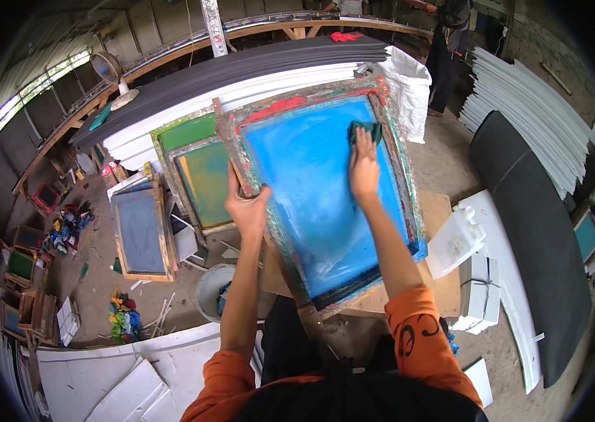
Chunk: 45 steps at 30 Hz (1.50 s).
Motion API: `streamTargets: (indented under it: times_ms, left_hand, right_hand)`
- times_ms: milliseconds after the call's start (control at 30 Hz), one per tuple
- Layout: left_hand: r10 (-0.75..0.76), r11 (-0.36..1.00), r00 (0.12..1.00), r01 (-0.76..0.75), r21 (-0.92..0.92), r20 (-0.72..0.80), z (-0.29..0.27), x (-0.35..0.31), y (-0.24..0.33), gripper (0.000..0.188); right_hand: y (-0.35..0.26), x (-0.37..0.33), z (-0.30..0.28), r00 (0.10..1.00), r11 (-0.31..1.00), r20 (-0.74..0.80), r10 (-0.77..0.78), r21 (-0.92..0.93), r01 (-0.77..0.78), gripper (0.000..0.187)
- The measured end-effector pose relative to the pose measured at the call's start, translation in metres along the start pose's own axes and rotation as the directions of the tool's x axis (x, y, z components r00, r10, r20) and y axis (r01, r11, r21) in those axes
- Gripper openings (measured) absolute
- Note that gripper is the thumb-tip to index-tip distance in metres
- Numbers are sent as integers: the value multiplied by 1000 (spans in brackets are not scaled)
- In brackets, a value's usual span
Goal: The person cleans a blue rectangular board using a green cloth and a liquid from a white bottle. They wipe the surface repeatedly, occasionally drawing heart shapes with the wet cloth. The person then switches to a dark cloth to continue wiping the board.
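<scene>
A large screen printing frame (311,204) with a blue mesh and a paint-stained wooden border stands tilted before me. My left hand (247,204) grips its left side, thumb on the front edge and fingers behind. My right hand (364,165) presses a dark green cloth (365,132) against the mesh near the upper right corner. Paler streaks and smears run over the blue surface. Red paint marks the top border, and a dark strip lies along the bottom of the mesh.
More screen frames, one green-yellow (207,179) and one grey-blue (140,228), lean at the left. Behind are stacked black and white sheets (255,77). A white jerrycan (456,239) stands at right, a bucket (213,292) below left, rags (125,316) on the floor. People stand at the back.
</scene>
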State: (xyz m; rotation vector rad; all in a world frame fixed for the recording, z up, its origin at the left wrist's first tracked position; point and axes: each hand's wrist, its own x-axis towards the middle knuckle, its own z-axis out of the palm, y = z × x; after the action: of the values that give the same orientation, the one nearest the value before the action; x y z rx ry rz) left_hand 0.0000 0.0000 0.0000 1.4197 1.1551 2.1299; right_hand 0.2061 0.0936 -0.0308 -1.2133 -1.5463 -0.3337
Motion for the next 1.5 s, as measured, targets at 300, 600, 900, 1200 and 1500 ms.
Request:
streamTargets:
  times_ms: [300,600,900,1200,1500]
  left_hand:
    - [22,1000,999,-22,0,-32,-3,-1,-9,74]
    - [-19,1000,1000,18,-15,-17,-4,4,-5,76]
    - [-42,999,999,42,4,-25,-10,0,-13,76]
    - [-67,998,996,67,-5,-59,-17,-1,-24,75]
    - [-83,996,996,82,-20,-36,-17,-3,-21,74]
  right_hand:
    - [-57,-44,1,864,864,203,-460,328,383,55]
    - [-8,-60,-5,991,999,131,8,39,-13,61]
    - [-27,-58,-11,952,976,232,-199,134,171,56]
    - [-84,-106,-2,926,961,304,-223,229,157,60]
    - [30,-64,-38,951,987,267,157,-74,-142,61]
